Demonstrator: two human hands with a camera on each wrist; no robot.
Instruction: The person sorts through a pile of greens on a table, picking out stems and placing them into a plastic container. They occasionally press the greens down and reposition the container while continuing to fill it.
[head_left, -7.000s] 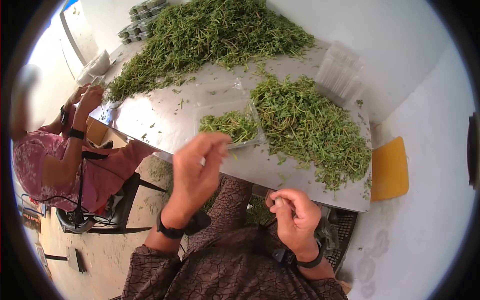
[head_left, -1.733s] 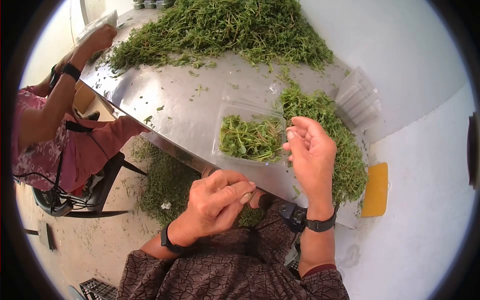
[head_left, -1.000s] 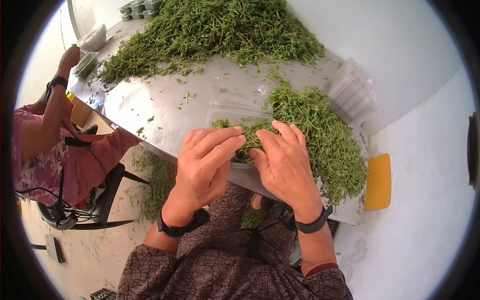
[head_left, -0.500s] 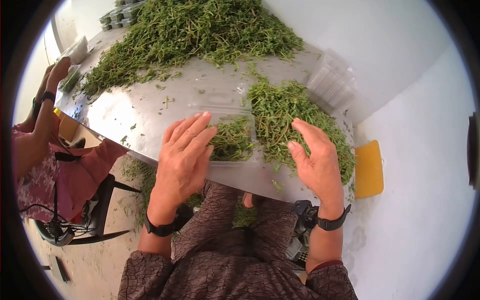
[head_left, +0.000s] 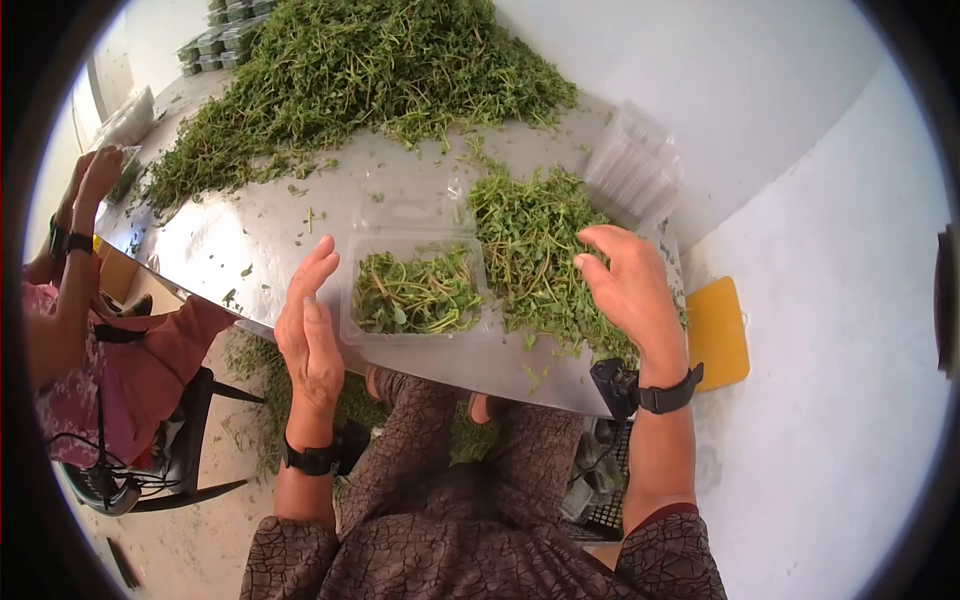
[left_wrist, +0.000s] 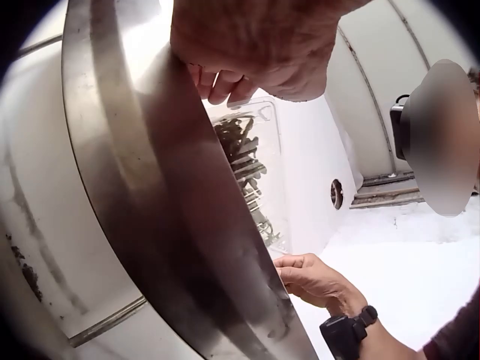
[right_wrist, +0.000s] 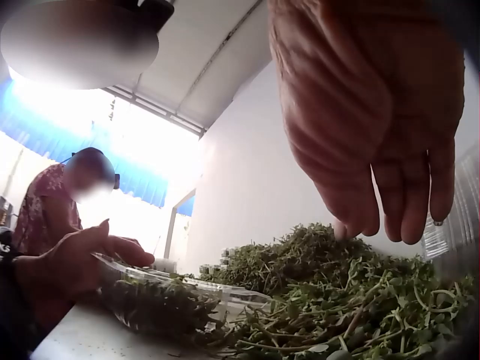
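A clear plastic container (head_left: 484,300) with green stems (head_left: 418,290) in it lies at the table's near edge, its lid (head_left: 410,203) folded back. My left hand (head_left: 312,335) stands upright at the container's left side, fingers extended; whether it touches the wall I cannot tell. Over the right edge of the smaller heap of greens (head_left: 540,250) hangs my right hand (head_left: 637,295), fingers loosely bent and holding nothing. In the right wrist view that hand (right_wrist: 382,127) has its fingers pointing down above the greens (right_wrist: 360,307).
A large heap of greens (head_left: 370,80) covers the back of the table (head_left: 270,215). Nested empty containers (head_left: 635,165) lean by the wall, filled ones (head_left: 225,40) are stacked at back left. Another person (head_left: 100,350) sits at left; a yellow board (head_left: 718,332) is at right.
Both hands were close together over the container and have moved apart, the left to its left side, the right over the smaller heap. The head view has shifted, and the container shows more fully.
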